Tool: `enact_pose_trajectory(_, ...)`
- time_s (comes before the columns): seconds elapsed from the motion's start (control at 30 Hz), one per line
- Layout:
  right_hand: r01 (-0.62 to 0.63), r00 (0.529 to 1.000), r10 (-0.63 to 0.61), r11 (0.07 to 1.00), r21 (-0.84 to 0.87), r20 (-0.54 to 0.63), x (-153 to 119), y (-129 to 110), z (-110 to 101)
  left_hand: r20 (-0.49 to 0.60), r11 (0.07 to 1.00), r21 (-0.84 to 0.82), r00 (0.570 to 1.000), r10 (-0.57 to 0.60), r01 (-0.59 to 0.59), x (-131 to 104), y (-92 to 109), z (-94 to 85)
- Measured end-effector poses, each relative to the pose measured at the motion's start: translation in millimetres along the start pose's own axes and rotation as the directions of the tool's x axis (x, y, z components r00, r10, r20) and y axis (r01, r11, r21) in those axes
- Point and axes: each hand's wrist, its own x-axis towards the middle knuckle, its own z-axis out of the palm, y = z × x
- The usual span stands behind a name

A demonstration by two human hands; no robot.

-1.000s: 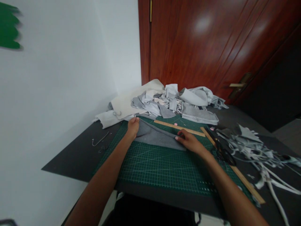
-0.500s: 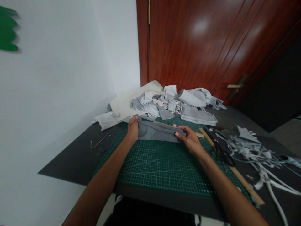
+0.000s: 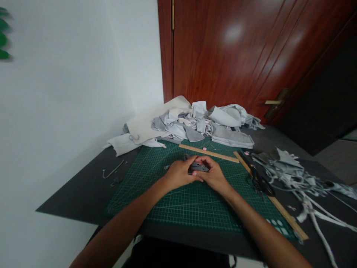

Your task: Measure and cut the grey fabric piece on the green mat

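Note:
A dark grey piece of fabric (image 3: 199,168) is bunched up small between my two hands, over the middle of the green cutting mat (image 3: 192,208). My left hand (image 3: 181,173) curls round it from the left, and a bit of grey cloth sticks out beyond the knuckles. From the right, my right hand (image 3: 213,175) grips the same fabric, its thumb meeting the left fingers. Most of the cloth is hidden by the hands. Just behind them a wooden ruler (image 3: 209,153) lies across the mat.
Light grey and cream fabric scraps (image 3: 178,121) are heaped at the back by the door. Black-handled scissors (image 3: 262,182) lie on a second wooden ruler (image 3: 287,216) at right. Beyond is a tangle of grey strips (image 3: 290,171). A bent wire-like piece (image 3: 113,169) lies at left.
The grey fabric was stretched flat between the hands; now it is gathered up. My hands have come together, lower over the mat, and the back ruler shows fully.

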Motion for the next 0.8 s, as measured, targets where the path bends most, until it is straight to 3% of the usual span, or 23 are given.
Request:
enact_pose_trajectory(0.07,-0.008,1.000,0.008,0.999,0.033,-0.001,0,-1,1,-0.071,0.997,0.048,0.996,-0.056,0.059,1,-1,0.3)
enact_pose_trajectory(0.33,0.090,0.994,-0.090,0.996,-0.017,-0.060,2,-5,-2,-0.135,0.974,-0.224,0.989,-0.057,0.025,4,-8,-0.1)
enact_pose_trajectory(0.5,0.141,0.974,-0.165,0.978,-0.155,-0.153,3,-5,-6,-0.292,0.923,-0.383,0.943,-0.161,0.040,7,-8,4.5)
enact_pose_trajectory(0.63,0.184,0.969,-0.221,0.946,-0.268,-0.115,1,-5,-7,-0.302,0.963,-0.267,0.948,-0.101,0.018,4,-10,7.9)
enact_pose_trajectory(0.8,0.122,0.992,-0.127,0.906,-0.405,0.014,0,-8,-10,-0.204,0.990,0.129,0.975,0.088,-0.062,-3,-14,11.6)
